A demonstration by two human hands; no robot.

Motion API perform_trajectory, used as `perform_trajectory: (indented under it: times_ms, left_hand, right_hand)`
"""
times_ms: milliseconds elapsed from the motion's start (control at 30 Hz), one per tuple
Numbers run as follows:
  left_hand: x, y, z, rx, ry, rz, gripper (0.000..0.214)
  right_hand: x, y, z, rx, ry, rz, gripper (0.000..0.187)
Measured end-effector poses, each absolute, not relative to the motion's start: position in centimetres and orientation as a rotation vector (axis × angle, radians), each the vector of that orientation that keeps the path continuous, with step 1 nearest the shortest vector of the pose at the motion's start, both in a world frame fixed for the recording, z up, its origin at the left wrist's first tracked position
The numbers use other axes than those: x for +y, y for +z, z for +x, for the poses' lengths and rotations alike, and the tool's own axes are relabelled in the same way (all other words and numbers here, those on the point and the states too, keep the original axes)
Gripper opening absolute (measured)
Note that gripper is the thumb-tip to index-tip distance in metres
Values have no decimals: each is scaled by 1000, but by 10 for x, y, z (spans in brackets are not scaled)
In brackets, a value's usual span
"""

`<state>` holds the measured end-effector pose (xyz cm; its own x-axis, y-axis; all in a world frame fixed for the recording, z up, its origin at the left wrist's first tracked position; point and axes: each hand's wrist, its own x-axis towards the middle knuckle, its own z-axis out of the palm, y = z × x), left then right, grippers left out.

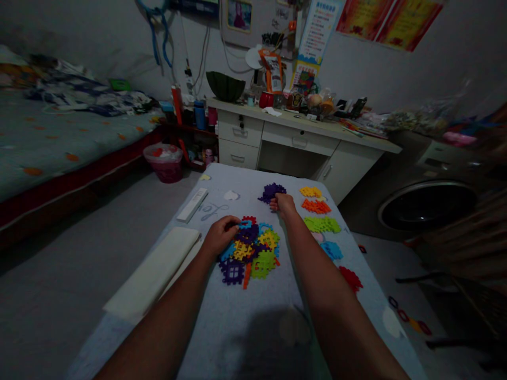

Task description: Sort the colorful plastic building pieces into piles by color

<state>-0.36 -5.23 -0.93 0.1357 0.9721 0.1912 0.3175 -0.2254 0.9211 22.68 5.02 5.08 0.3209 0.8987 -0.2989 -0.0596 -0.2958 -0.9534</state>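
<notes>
A mixed heap of interlocking plastic building pieces (242, 250) in purple, yellow, green, blue, red and orange lies mid-table. My left hand (222, 235) is at the heap's upper left edge, thumb and forefinger closed on a light blue building piece (245, 224). Farther off, a pile of purple building pieces (273, 191) sits by itself. My right hand (283, 203) is at the near right side of this pile with its fingers curled in; whatever they hold is hidden. Down the right side run separate piles: yellow (310, 191), orange (316, 206), green (322, 225), blue (331, 250) and red (350, 278).
On the table's left lie a folded cream cloth (158, 269) and a long white box (193, 205). Beyond the table stands a white desk (241, 129) holding many items. A washing machine (420, 184) is at right, a bed (59, 137) and pink bucket (164, 166) at left.
</notes>
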Motion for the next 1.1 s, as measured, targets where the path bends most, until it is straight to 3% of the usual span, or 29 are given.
perform_trajectory:
  times_ms: [233, 467, 733, 1100]
  left_hand:
    - [-55, -4, -3, 1256, 1101, 1690, 29]
    - [-57, 1, -4, 1256, 1121, 1781, 27]
    - [-56, -2, -5, 1242, 1119, 1839, 27]
    - [-60, 4, -3, 1316, 1066, 1863, 27]
  right_hand:
    - [6, 54, 238, -951, 1099, -1478, 13]
    - [-39, 32, 249, -1545, 935, -1547, 13]
    - [-54, 0, 253, -1797, 672, -1519, 31]
    - [-56, 3, 256, -1674, 846, -1494, 40]
